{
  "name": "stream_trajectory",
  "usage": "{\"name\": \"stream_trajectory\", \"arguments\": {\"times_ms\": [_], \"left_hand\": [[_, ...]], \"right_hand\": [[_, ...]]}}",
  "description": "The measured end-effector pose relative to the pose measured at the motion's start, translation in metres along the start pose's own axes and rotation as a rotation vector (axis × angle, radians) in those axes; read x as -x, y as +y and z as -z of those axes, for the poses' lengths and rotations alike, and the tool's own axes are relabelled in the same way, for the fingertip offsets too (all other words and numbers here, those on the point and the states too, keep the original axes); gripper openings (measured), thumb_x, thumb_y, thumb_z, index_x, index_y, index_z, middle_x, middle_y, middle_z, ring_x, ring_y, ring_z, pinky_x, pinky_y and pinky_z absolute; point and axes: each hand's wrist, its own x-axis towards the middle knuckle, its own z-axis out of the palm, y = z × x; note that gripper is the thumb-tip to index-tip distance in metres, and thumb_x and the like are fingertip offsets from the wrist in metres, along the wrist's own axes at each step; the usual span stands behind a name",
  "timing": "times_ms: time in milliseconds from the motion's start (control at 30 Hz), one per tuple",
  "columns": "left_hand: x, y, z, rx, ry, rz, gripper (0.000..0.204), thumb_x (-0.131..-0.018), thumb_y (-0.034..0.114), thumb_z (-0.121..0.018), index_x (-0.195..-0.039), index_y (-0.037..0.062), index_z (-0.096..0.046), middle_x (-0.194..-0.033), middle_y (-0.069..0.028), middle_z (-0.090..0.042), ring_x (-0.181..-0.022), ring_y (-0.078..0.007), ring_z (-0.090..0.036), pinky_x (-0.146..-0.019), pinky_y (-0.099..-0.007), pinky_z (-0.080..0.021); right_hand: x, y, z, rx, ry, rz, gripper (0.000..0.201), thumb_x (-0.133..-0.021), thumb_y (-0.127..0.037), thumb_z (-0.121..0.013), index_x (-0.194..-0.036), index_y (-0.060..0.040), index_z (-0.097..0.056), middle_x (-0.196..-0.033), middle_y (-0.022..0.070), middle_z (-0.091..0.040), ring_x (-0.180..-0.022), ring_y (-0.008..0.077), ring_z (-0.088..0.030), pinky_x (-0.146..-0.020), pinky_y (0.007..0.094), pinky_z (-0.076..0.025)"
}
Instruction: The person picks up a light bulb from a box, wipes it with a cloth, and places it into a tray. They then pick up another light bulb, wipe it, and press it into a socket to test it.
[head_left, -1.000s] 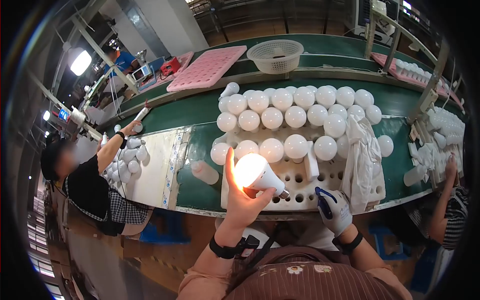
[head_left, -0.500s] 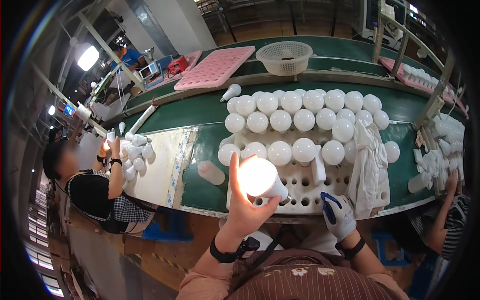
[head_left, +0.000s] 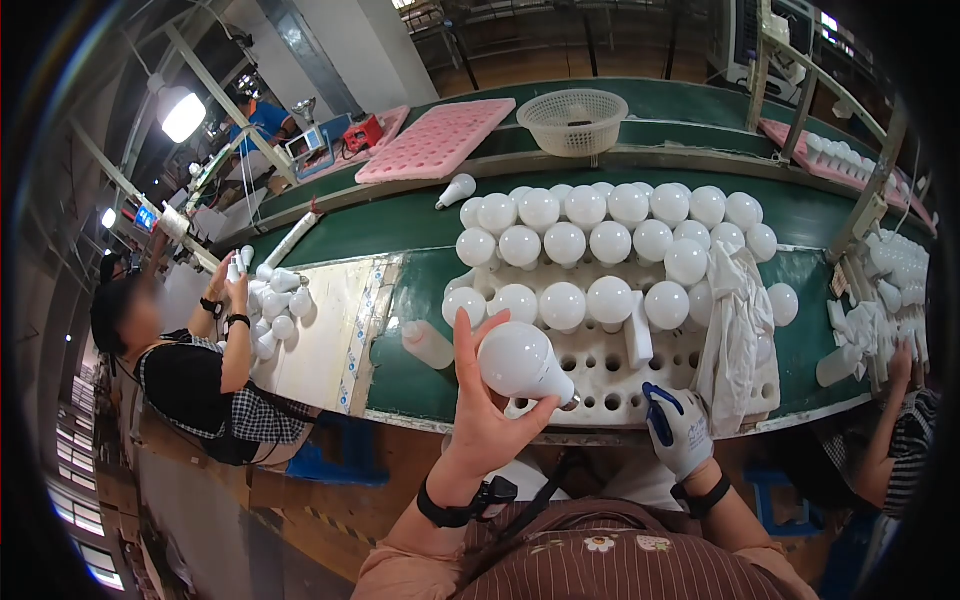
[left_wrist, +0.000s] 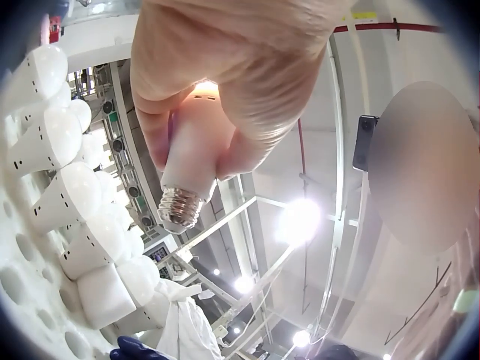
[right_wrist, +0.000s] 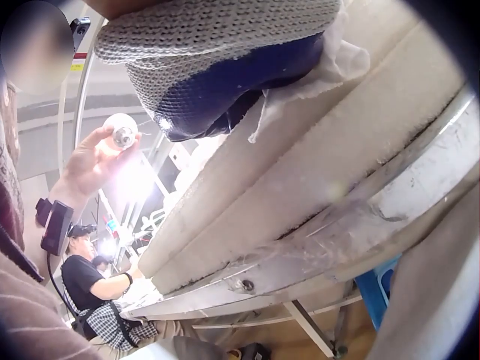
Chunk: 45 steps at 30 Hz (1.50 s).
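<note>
My bare left hand (head_left: 487, 415) holds a light bulb (head_left: 520, 362) between thumb and fingers, over the foam tray's left front. Its screw base points to the lower right. In the head view the dome looks plain white; in the left wrist view a glow shows at the slots of the bulb's body (left_wrist: 196, 135), and the metal screw base (left_wrist: 180, 208) is bare. My right hand (head_left: 683, 432), in a grey glove with blue-coated fingers, rests at the front edge of the white foam tray (head_left: 590, 385). Its fingers are loosely bent, with nothing visible in them.
Several rows of white bulbs (head_left: 610, 242) stand in the tray, beside a white box (head_left: 637, 330) and a white cloth (head_left: 728, 330). A plastic bottle (head_left: 427, 344) is left of it. Behind are a basket (head_left: 572, 122) and a pink tray (head_left: 437, 140). Another person (head_left: 190, 365) sits at left.
The bulb in my left hand shone brightly before and now its dome looks white in the head view. My right hand stays at the tray edge. The person at left has brought both hands together.
</note>
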Motion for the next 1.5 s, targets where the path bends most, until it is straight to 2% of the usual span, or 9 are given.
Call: {"name": "stream_trajectory", "arguments": {"times_ms": [200,333,467,733,933,1000,1167,1333,1500], "left_hand": [[0.002,0.002,-0.002,-0.010,0.031,-0.007,0.122,-0.072,-0.016,-0.069,-0.155,0.0222,0.012,-0.150,-0.0164,-0.030,-0.122,-0.0295,-0.053,-0.099,-0.0468,-0.050],[0.005,-0.012,0.010,0.258,0.056,0.151,0.124,-0.072,-0.008,-0.078,-0.157,0.0218,0.007,-0.144,-0.0131,-0.041,-0.128,-0.0232,-0.047,-0.100,-0.0431,-0.048],[0.012,-0.011,0.030,0.642,0.111,0.339,0.120,-0.074,-0.003,-0.079,-0.158,0.0261,0.000,-0.138,-0.0152,-0.050,-0.114,-0.0240,-0.059,-0.098,-0.0428,-0.049],[0.031,0.005,0.057,0.407,0.280,0.275,0.110,-0.075,-0.006,-0.079,-0.157,0.0200,-0.012,-0.122,-0.0054,-0.055,-0.109,-0.0173,-0.058,-0.090,-0.0323,-0.053],[0.035,0.006,0.054,0.332,0.311,0.292,0.107,-0.073,-0.001,-0.082,-0.156,0.0214,-0.018,-0.120,-0.0088,-0.057,-0.094,-0.0224,-0.064,-0.081,-0.0363,-0.056],[0.035,0.003,0.051,0.333,0.312,0.315,0.108,-0.073,-0.001,-0.082,-0.156,0.0216,-0.019,-0.119,-0.0089,-0.057,-0.094,-0.0225,-0.064,-0.081,-0.0363,-0.057],[0.028,-0.011,0.034,0.595,0.207,0.468,0.069,-0.097,0.027,-0.061,-0.155,0.0215,-0.023,-0.120,-0.0112,-0.058,-0.093,-0.0279,-0.065,-0.078,-0.0418,-0.057],[0.004,-0.029,-0.011,0.835,0.151,0.721,0.054,-0.104,0.048,-0.035,-0.150,0.0199,-0.031,-0.116,-0.0097,-0.061,-0.092,-0.0269,-0.065,-0.073,-0.0409,-0.056],[-0.016,-0.037,-0.057,0.747,-0.074,0.724,0.059,-0.103,0.052,-0.037,-0.149,0.0152,-0.034,-0.124,-0.0060,-0.058,-0.103,-0.0204,-0.061,-0.083,-0.0357,-0.054]], "right_hand": [[-0.001,-0.005,0.003,-0.003,-0.005,-0.031,0.038,-0.080,-0.003,-0.065,-0.118,-0.0048,-0.063,-0.107,0.0134,-0.066,-0.092,0.0345,-0.060,-0.084,0.0451,-0.047],[0.000,-0.001,-0.003,-0.029,0.047,0.028,0.034,-0.079,0.004,-0.059,-0.113,0.0012,-0.063,-0.107,0.0191,-0.065,-0.094,0.0387,-0.059,-0.084,0.0453,-0.048],[0.002,0.003,-0.007,-0.033,0.037,-0.003,0.035,-0.079,0.004,-0.058,-0.113,0.0004,-0.063,-0.108,0.0185,-0.065,-0.096,0.0376,-0.059,-0.087,0.0440,-0.047],[-0.002,-0.001,0.000,-0.048,0.025,-0.008,0.035,-0.080,0.001,-0.060,-0.115,-0.0019,-0.063,-0.106,0.0167,-0.065,-0.096,0.0368,-0.060,-0.086,0.0435,-0.048],[-0.004,0.000,0.014,-0.143,0.017,-0.062,0.037,-0.078,0.005,-0.061,-0.115,-0.0005,-0.063,-0.105,0.0169,-0.065,-0.094,0.0359,-0.061,-0.086,0.0415,-0.049],[-0.006,0.003,0.042,0.129,0.280,0.025,0.044,-0.080,0.000,-0.065,-0.123,0.0000,-0.059,-0.121,0.0190,-0.061,-0.111,0.0378,-0.056,-0.096,0.0441,-0.043],[-0.056,0.036,0.102,0.576,0.264,-0.181,0.066,-0.080,-0.020,-0.072,-0.140,-0.0055,-0.048,-0.143,0.0200,-0.046,-0.128,0.0415,-0.044,-0.108,0.0484,-0.033],[-0.058,0.071,0.097,0.429,0.152,-0.090,0.043,-0.078,-0.012,-0.069,-0.119,-0.0039,-0.061,-0.125,0.0158,-0.059,-0.116,0.0383,-0.053,-0.100,0.0463,-0.041],[-0.049,0.066,0.112,0.210,0.457,-0.173,0.032,-0.082,0.002,-0.063,-0.114,0.0001,-0.063,-0.113,0.0159,-0.062,-0.107,0.0331,-0.059,-0.094,0.0387,-0.045]]}}
